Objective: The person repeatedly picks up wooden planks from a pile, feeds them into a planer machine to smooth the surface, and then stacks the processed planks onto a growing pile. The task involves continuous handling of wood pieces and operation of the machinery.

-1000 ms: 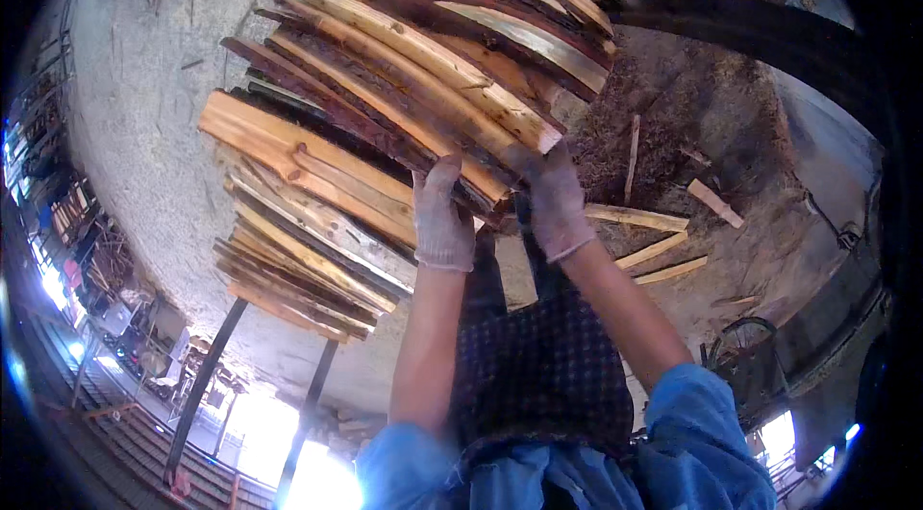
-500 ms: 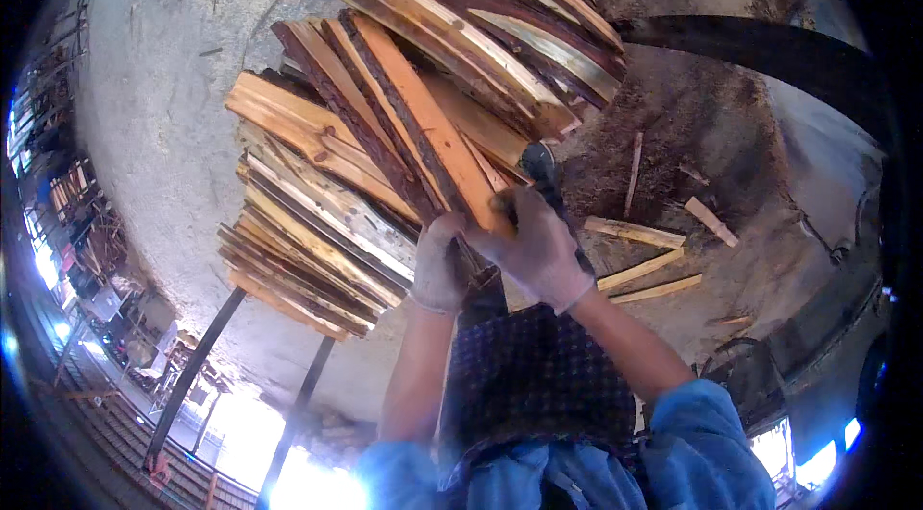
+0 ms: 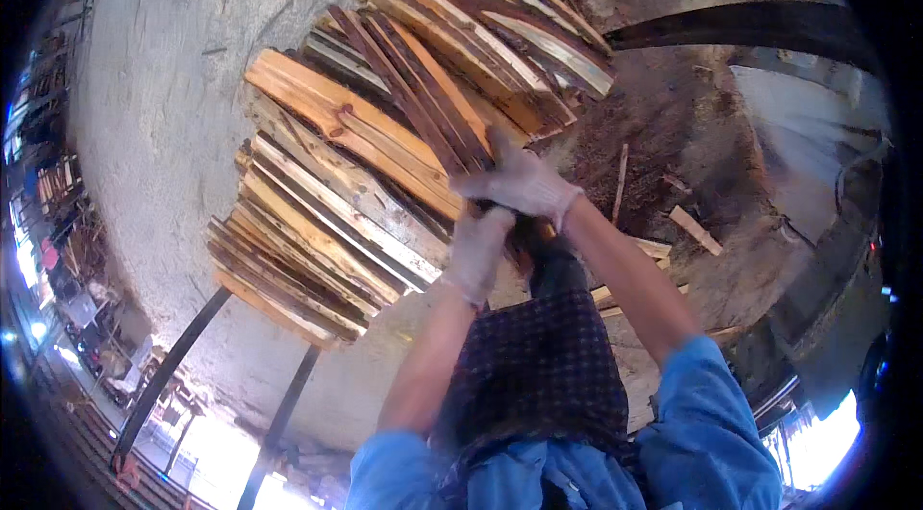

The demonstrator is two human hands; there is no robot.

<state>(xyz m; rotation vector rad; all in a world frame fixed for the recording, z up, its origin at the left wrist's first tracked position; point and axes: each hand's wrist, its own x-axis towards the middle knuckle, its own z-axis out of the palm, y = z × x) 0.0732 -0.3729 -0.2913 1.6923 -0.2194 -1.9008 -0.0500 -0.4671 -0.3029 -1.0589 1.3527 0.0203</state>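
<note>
Several narrow, bark-edged wooden boards [image 3: 420,87] lie side by side in a bundle, slanting away to the far left. My right hand [image 3: 529,185], in a pale work glove, closes around their near end from the right. Just below it my gloved left hand [image 3: 478,248] is curled against the same end; its fingertips are hidden and blurred. Beneath and left of the bundle is a wide orange-brown board [image 3: 327,116] with a dark knot. Further left are stacked pale slats [image 3: 327,212].
Another pile of bark-edged boards [image 3: 461,5] lies at the far side. Short offcuts [image 3: 694,229] are on the dirt floor to the right. A dark curved bar [image 3: 740,29] reaches in from the far right. Dark posts [image 3: 173,371] stand at lower left.
The bundled boards have rolled, so the broad orange face now shows only as a narrow strip. Both hands have shifted right, with the right hand also slightly farther away. The view has moved a little.
</note>
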